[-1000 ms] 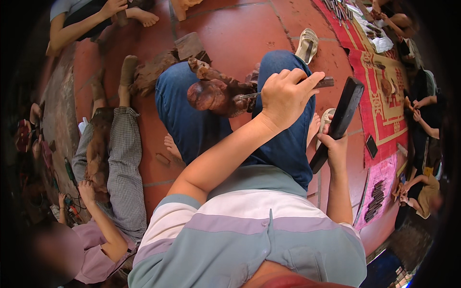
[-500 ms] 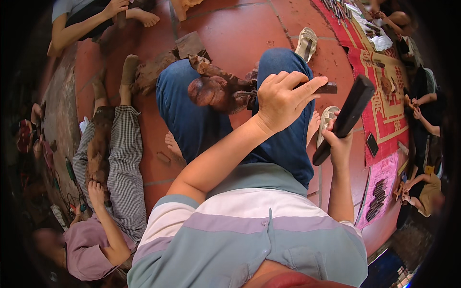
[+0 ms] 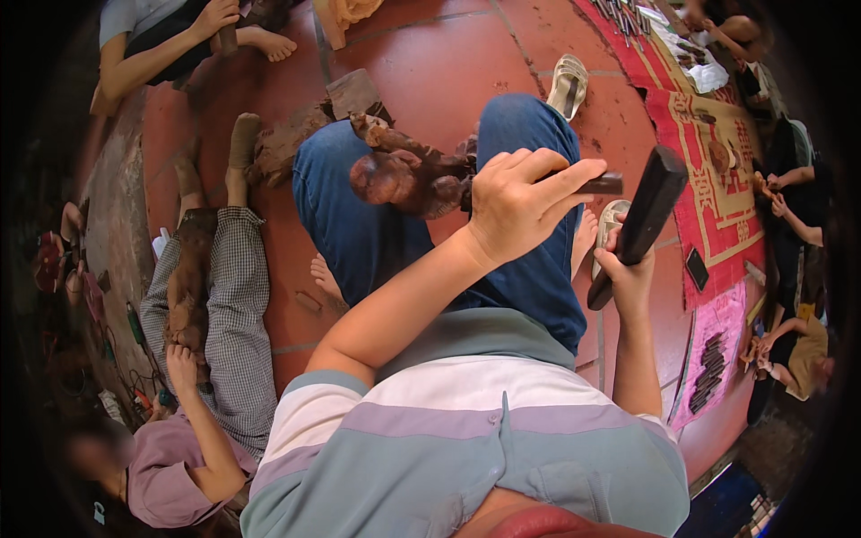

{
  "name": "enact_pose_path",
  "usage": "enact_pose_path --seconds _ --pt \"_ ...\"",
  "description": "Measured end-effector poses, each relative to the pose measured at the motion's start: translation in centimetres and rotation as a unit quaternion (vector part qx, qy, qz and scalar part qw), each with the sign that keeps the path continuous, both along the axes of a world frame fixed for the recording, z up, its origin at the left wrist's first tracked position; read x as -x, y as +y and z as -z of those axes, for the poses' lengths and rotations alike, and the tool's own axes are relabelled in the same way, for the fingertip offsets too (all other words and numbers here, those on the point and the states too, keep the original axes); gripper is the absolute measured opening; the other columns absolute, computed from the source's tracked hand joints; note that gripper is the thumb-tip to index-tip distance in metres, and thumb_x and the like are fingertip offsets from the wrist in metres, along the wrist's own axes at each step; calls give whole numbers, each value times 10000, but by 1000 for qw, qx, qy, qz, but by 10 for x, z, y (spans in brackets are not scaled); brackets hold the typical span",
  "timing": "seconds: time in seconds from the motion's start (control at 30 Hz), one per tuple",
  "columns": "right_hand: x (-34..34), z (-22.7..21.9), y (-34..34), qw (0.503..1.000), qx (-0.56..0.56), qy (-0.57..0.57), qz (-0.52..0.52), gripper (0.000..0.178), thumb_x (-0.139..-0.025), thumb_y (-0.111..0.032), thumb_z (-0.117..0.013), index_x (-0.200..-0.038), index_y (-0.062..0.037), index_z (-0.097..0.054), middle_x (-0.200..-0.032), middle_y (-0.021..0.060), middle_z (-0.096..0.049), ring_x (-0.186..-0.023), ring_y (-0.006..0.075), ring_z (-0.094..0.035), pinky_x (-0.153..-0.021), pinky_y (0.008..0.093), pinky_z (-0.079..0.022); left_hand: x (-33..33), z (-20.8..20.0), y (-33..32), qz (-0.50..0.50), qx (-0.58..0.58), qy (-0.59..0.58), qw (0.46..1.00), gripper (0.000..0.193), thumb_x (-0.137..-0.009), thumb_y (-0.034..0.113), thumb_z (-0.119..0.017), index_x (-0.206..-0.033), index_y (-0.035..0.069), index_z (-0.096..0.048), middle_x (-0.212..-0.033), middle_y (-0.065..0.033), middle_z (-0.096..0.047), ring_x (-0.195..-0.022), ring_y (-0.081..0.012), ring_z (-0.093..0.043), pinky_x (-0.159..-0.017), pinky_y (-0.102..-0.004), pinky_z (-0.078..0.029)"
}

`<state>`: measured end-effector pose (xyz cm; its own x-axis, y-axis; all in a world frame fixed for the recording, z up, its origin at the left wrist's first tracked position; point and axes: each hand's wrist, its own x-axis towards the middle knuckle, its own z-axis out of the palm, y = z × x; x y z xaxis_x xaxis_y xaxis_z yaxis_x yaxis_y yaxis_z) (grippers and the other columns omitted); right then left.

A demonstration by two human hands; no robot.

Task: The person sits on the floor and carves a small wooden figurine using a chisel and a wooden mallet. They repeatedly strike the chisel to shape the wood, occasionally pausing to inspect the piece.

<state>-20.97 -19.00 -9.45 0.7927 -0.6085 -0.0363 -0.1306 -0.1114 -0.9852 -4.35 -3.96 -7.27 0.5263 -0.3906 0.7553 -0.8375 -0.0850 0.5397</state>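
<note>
A reddish-brown wood carving (image 3: 395, 179) with a rounded head-like end lies between my jeans-clad knees. Closed around a chisel (image 3: 603, 184), my left hand (image 3: 525, 206) sits just right of the carving. The chisel's dark butt end sticks out past the fingers to the right; its tip is hidden behind the hand, close against the wood. My right hand (image 3: 626, 267) grips a dark wooden mallet (image 3: 653, 202) low on its length. The mallet is tilted, its thick end up, a small gap right of the chisel's butt.
Wood blocks (image 3: 291, 139) lie on the red tiles beyond my left knee. A co-worker on the left holds a long wood carving (image 3: 186, 287) across the legs. On the right are a red mat (image 3: 708, 260), a phone (image 3: 696, 269), a pink cloth with several tools (image 3: 708, 372) and a sandal (image 3: 568, 85).
My left hand has shifted slightly left and down with the chisel, whose shaft at the carving is now mostly hidden. The mallet has moved slightly left.
</note>
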Motion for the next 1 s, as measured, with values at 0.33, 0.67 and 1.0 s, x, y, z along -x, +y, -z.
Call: enact_pose_path --seconds 0.33,0.67,1.0 --pt "-1 -1 -3 1000 -4 8 10 523 -732 150 -649 -1220 14 -519 -832 -22 -506 -773 63 -513 -772 208 -437 -14 7 -19 -1 -27 24 999 386 -766 222 -770 -1147 200 -722 -796 10 -649 -651 -181 -598 -597 -309 -469" --pt "-11 -11 -14 998 2 66 -16 564 -712 156 -651 -1237 -15 -536 -835 -28 -508 -776 55 -521 -746 214 -452 -19 14 -24 -29 -37 55 997 386 -761 220 -775 -1142 206 -720 -775 -1 -647 -641 -205 -613 -568 -326 -481" --pt "-25 -18 -15 979 199 51 -15 523 -763 118 -637 -1252 -34 -529 -830 -21 -520 -709 58 -516 -664 208 -444 -23 1 -14 -13 80 42 996 430 -717 136 -813 -1137 137 -720 -767 -42 -652 -625 -203 -590 -565 -315 -464"
